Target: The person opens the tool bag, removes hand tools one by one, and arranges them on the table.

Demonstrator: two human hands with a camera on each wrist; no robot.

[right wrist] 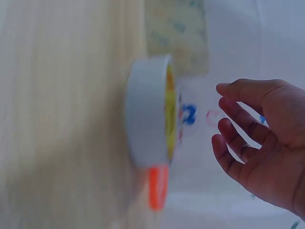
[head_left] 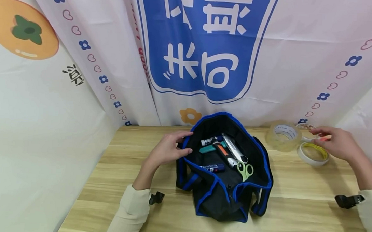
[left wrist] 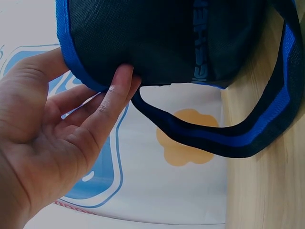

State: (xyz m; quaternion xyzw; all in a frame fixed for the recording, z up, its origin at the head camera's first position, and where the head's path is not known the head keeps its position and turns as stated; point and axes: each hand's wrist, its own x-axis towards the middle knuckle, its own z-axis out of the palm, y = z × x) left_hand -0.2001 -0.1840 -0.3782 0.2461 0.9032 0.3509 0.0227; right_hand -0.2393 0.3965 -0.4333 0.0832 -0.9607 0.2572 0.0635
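A black tool bag (head_left: pixel 223 199) with blue trim stands unzipped on the wooden table. My left hand (head_left: pixel 169 148) grips its left rim, thumb and fingers on either side of the fabric (left wrist: pixel 128 43). Inside lie green-handled scissors (head_left: pixel 245 170), an orange-and-black handled tool (head_left: pixel 224 153), a silver toothed tool (head_left: pixel 234 150), a teal item (head_left: pixel 207 149) and two dark blue tubes or markers (head_left: pixel 214 168). At the right, my right hand (head_left: pixel 337 143) hovers over a white tape roll with yellow core (right wrist: pixel 147 112), its fingers loosely bent and holding nothing.
A wide clear tape roll (head_left: pixel 283 136) stands left of the white one, with another roll (head_left: pixel 305 127) behind. A small orange object (right wrist: pixel 158 187) pokes out beside the white roll. Printed cloth (head_left: pixel 291 82) hangs behind the table. The bag's strap (left wrist: pixel 228 138) loops out sideways.
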